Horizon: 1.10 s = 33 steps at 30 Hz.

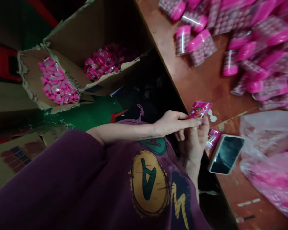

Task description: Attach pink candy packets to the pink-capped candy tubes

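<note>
A small glossy pink packet (199, 109) with printed artwork is held up at the table's edge. My left hand (172, 124) reaches in from the left and has its fingers closed on the packet's lower edge. Below it, my right hand (196, 138) grips the same packet from the other side, its fingers partly hidden behind my left hand. A second pink packet (213, 138) lies on the table just beside my right hand, next to a phone (227, 155) with a dark screen and light case.
Many clear containers with pink lids (203, 48), filled with small round balls, are heaped across the brown table (199, 81). A clear plastic bag (259, 127) with pink contents lies nearer. To the left, an open cardboard box (69, 38) holds many small pink pieces (103, 62).
</note>
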Motion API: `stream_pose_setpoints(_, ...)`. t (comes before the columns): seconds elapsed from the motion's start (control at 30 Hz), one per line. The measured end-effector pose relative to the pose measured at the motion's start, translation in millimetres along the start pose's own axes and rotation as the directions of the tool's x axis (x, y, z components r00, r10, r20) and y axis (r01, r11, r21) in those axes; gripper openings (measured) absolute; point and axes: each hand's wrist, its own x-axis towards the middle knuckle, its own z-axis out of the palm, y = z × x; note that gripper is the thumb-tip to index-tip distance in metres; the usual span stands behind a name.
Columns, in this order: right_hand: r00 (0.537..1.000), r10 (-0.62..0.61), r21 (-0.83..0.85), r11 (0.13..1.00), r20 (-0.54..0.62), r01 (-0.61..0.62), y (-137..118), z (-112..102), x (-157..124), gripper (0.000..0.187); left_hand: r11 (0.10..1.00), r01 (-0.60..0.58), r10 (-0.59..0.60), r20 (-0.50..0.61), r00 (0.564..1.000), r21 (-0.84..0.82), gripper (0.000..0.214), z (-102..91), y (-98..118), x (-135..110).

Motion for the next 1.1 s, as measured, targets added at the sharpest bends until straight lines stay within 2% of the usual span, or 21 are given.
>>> stream_pose_setpoints(0.1, 1.0, 0.004, -0.022, 1.0, -0.018, -0.005, 1, 11, 8, 0.037, 0.999, -0.022, 0.022, -0.013, 1.0, -0.036, 0.048, -7.1, 6, -1)
stream_pose_setpoints(0.27, 0.998, 0.041, 0.05, 0.998, 0.048, -0.043, 10, 26, 21, 0.031, 0.998, -0.019, 0.018, -0.024, 1.0, -0.064, 0.051, -24.5, 16, 0)
stream_pose_setpoints(0.37, 0.994, 0.079, 0.034, 0.996, 0.078, -0.082, 16, 36, 24, 0.03, 0.995, -0.026, 0.023, -0.04, 0.999, -0.091, 0.053, -37.6, 22, -3)
stream_pose_setpoints(0.43, 0.988, 0.115, 0.01, 0.993, 0.101, -0.116, 17, 43, 24, 0.032, 0.99, -0.068, 0.059, -0.076, 0.995, -0.122, 0.053, -44.6, 27, -6)
stream_pose_setpoints(0.53, 0.983, 0.141, -0.01, 0.99, 0.119, -0.141, 17, 48, 23, 0.044, 0.982, -0.121, 0.104, -0.122, 0.987, -0.147, 0.052, -49.6, 32, -8)
stream_pose_setpoints(0.67, 0.982, 0.133, -0.027, 0.991, 0.133, -0.131, 15, 46, 23, 0.053, 0.977, -0.149, 0.122, -0.175, 0.977, -0.153, 0.046, -44.5, 36, -6)
stream_pose_setpoints(0.83, 0.991, 0.085, 0.026, 0.996, 0.103, -0.088, 19, 37, 16, 0.057, 0.985, -0.14, 0.125, -0.135, 0.983, -0.105, 0.047, -29.8, 29, -5)
stream_pose_setpoints(1.1, 0.993, 0.059, 0.156, 0.985, 0.106, -0.075, 29, 25, 7, 0.053, 0.986, -0.133, 0.143, -0.104, 0.984, 0.099, 0.044, -26.9, 18, -6)
